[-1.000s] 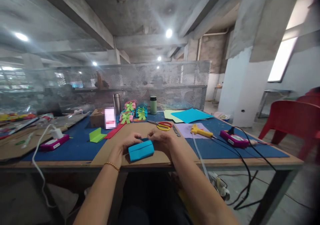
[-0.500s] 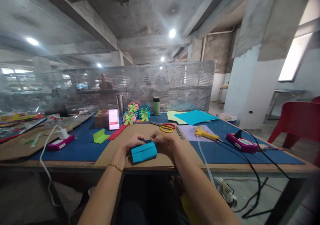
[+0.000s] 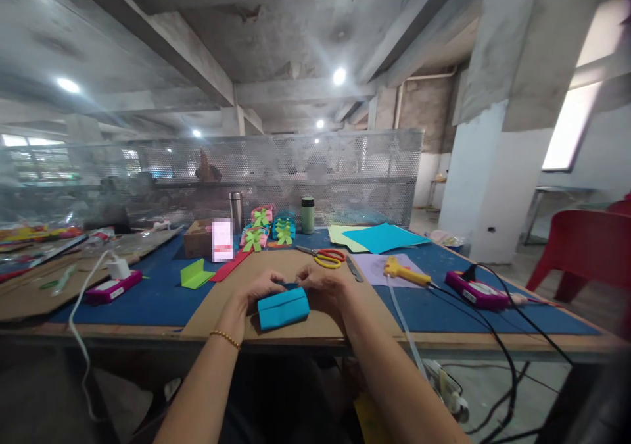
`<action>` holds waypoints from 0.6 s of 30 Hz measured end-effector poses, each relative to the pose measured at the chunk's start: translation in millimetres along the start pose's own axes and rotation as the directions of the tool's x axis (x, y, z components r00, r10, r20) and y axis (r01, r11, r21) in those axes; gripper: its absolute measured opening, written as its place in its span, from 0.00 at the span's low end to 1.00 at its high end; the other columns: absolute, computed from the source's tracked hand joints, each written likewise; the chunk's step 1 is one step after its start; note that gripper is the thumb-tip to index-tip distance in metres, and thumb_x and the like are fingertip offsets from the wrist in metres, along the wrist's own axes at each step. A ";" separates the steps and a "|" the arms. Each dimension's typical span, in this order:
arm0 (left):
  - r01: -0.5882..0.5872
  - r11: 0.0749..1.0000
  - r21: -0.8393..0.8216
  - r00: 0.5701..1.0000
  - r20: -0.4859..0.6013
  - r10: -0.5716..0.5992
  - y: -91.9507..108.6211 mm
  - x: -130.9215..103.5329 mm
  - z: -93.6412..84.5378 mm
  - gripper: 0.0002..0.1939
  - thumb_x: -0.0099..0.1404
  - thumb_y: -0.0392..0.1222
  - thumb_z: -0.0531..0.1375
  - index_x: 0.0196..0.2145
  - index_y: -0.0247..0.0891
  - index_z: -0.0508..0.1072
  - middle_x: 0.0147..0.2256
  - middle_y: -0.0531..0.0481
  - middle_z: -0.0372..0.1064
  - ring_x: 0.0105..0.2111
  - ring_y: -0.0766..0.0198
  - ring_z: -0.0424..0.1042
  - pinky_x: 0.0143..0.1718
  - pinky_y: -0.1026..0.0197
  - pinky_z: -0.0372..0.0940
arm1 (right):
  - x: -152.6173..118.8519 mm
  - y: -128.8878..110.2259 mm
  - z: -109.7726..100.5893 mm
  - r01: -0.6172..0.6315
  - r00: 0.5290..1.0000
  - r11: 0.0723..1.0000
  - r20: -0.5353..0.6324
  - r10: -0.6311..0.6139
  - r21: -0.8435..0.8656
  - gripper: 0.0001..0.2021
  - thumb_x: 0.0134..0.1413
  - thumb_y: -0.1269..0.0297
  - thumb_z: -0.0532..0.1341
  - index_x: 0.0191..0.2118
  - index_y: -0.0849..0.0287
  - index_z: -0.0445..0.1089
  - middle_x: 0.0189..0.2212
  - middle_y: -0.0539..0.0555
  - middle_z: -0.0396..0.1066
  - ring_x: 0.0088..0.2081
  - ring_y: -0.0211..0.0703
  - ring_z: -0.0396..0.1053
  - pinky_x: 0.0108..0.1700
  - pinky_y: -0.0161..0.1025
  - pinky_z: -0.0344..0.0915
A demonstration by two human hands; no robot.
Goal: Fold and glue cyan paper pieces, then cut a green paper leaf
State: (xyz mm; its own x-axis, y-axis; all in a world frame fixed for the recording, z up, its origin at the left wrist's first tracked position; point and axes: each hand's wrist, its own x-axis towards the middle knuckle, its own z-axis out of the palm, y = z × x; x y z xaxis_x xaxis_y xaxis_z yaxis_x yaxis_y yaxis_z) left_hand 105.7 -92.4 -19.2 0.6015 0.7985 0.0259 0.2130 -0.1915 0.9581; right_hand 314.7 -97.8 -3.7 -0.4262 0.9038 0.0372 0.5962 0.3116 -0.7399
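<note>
A folded blue paper box [image 3: 282, 309] rests on the brown cardboard sheet [image 3: 236, 319] in front of me, a fold line running along its near face. My left hand [image 3: 263, 286] is closed at the box's far left edge. On the far right side, my right hand [image 3: 318, 278] pinches the box's back edge with bent fingertips. The box hides part of the fingers of both hands. Beyond them lie scissors [image 3: 328, 258] with red and yellow handles and a grey knife-like tool [image 3: 354, 270].
A yellow glue gun [image 3: 407, 271] lies on lilac paper to the right, its cord trailing near a purple power strip [image 3: 477, 291]. Blue sheets [image 3: 387, 237], a green bottle [image 3: 307, 216] and small boxes with green bows [image 3: 255, 239] stand farther back. Folded green paper [image 3: 196, 273] sits left.
The view has tilted slightly, so the table sits a little lower. Both hands stay at the blue paper box, with only slight finger movement.
</note>
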 end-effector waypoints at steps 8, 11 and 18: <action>0.010 1.000 0.020 1.000 0.000 -0.010 2.3 2.3 0.2 0.08 0.42 0.40 0.64 0.22 0.35 0.71 0.21 0.56 0.62 0.24 0.67 0.60 0.25 0.63 0.52 | 4.5 5.7 -2.7 0.011 0.998 0.999 0.058 -0.013 0.030 0.05 0.33 0.66 0.61 0.20 0.61 0.65 0.16 0.43 0.55 0.22 0.31 0.51 0.23 0.32 0.46; 0.012 1.000 0.019 1.000 -0.020 -0.011 0.8 2.9 0.5 0.08 0.41 0.39 0.64 0.23 0.35 0.72 0.21 0.56 0.63 0.24 0.67 0.62 0.25 0.64 0.53 | 4.3 6.0 -2.7 0.016 0.998 0.999 0.056 -0.018 0.042 0.05 0.33 0.66 0.61 0.20 0.61 0.65 0.17 0.43 0.56 0.23 0.32 0.52 0.24 0.32 0.46; 0.048 0.997 -0.053 0.998 -0.024 -0.050 -2.1 -1.5 3.9 0.11 0.42 0.41 0.66 0.25 0.35 0.73 0.21 0.56 0.64 0.22 0.67 0.61 0.24 0.64 0.53 | 2.7 3.3 -2.3 0.006 0.999 0.997 0.047 -0.009 0.071 0.07 0.33 0.65 0.61 0.19 0.61 0.63 0.16 0.43 0.55 0.23 0.31 0.51 0.24 0.32 0.46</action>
State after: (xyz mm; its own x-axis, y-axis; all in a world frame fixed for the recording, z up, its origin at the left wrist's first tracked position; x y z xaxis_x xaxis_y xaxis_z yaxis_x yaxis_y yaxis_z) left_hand 107.4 -95.4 -22.3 0.5711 0.8207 -0.0148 0.2008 -0.1222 0.9720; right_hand 317.1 -93.7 -4.5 -0.4628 0.8864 0.0123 0.5439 0.2949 -0.7856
